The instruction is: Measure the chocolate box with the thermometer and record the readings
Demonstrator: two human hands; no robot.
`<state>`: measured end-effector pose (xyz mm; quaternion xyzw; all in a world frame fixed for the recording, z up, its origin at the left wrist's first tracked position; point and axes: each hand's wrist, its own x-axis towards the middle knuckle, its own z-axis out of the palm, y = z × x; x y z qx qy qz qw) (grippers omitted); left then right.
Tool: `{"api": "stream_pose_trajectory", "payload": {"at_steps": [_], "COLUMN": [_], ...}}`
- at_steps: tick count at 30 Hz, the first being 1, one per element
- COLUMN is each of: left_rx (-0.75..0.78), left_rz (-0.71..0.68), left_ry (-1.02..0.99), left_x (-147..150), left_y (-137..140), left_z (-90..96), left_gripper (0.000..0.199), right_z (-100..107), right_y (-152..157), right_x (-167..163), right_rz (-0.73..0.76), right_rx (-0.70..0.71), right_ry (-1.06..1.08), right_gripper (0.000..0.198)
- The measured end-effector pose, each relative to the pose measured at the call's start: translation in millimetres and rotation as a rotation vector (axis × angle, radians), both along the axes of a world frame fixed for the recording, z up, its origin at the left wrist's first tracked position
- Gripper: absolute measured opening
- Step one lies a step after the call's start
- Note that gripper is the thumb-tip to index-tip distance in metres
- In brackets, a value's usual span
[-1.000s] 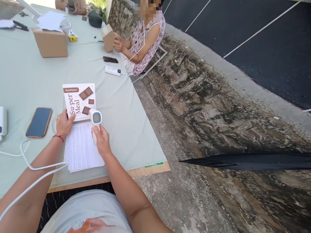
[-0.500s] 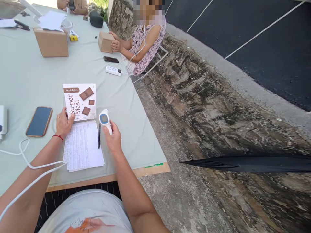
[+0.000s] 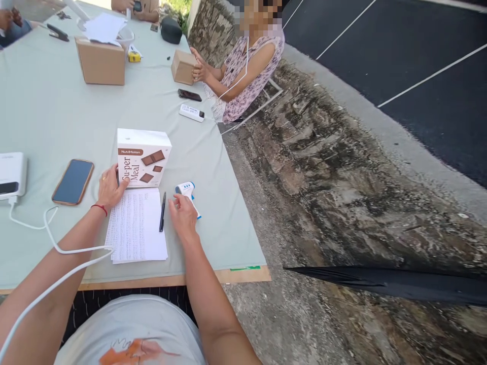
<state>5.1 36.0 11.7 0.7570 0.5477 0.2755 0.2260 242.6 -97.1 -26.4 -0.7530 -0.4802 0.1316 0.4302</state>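
Observation:
My left hand (image 3: 111,186) grips the lower left edge of a white "Su-per Meal" box (image 3: 152,176) printed with chocolate pieces. The box stands upright on the table, its top face showing. An infrared thermometer (image 3: 186,189), white with blue trim, lies on its side on the cloth. Right beside it is my right hand (image 3: 183,215), fingers loosely bent and apart, covering part of its handle; it does not appear to grip it. Between my forearms lie printed sheets (image 3: 135,228), with a black pen (image 3: 163,212) along their right edge.
A phone (image 3: 73,181) and a white power bank (image 3: 12,175) with a cable lie to the left. Farther off are a cardboard box (image 3: 102,63), a dark phone (image 3: 189,95) and a white device (image 3: 192,112). Across the table, a person holds a small carton (image 3: 183,67).
My right hand has laid the thermometer down on the cloth and let go. The white box now shows its top face, with my left hand still on it. The view has shifted a little left.

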Motion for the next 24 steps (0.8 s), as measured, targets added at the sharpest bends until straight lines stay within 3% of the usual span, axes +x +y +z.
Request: {"api": "stream_pose_trajectory", "payload": {"at_steps": [5,10,13,16,18,24], "left_rx": [-0.013,-0.048,-0.073,-0.067,-0.069,-0.048], "left_rz": [-0.010,-0.010,-0.022,-0.023,-0.016,-0.006], "left_ry": [0.051,0.061,0.081,0.105,0.127,0.160], "left_x": [2,7,9,11,12,13], "left_y": [-2,-4,-4,-4,-5,-5], "left_z": [1.1,1.0,-0.3,-1.3,-1.3,-1.2], "left_gripper": [0.080,0.127,0.145,0.153,0.156,0.155], "right_z": [-3,0,1,5,9,10], "right_y": [10,4,1,2,3,12], "right_x": [-16,-7,-8,-17,-25,-43], "right_rz": [0.072,0.120,0.165,0.210,0.215,0.323], "right_rx": [-0.066,0.039,0.139,0.189,0.188,0.168], "right_ry": [0.195,0.437,0.608,0.648,0.630,0.684], "right_gripper": [0.029,0.037,0.043,0.048,0.041,0.045]}}
